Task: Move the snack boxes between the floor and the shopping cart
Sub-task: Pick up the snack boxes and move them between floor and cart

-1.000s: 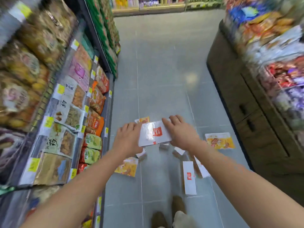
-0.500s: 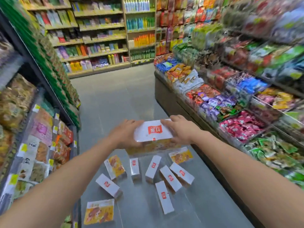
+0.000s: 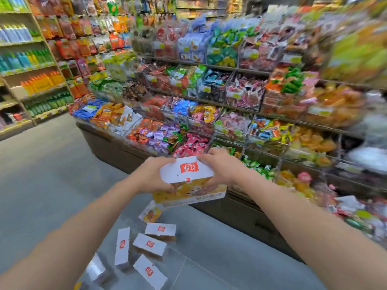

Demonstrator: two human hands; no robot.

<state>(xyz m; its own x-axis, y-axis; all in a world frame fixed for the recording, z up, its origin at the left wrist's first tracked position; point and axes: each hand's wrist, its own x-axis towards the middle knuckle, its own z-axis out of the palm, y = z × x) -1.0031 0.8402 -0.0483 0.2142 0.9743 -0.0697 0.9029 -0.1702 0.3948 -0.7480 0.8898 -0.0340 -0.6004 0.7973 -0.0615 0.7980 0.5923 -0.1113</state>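
Shop: the snack aisle of a supermarket or grocery. Tiered shelves [image 3: 247,70] on the right carry clear-fronted bins [image 3: 243,95] heaped with small wrapped sweets and snacks in many colours, sorted by kind. Small yellow-green labels [image 3: 207,89] sit on the bin fronts, too blurred to read. Hung snack packets [image 3: 69,30] fill the back wall in rows. Shelf unit [image 3: 12,80] far left holds lined-up bottles [image 3: 41,80] grouped by colour. Grey tiled floor [image 3: 41,185] forms an aisle between the displays. Identical white snack boxes [image 3: 149,244] with a red logo lie on it.
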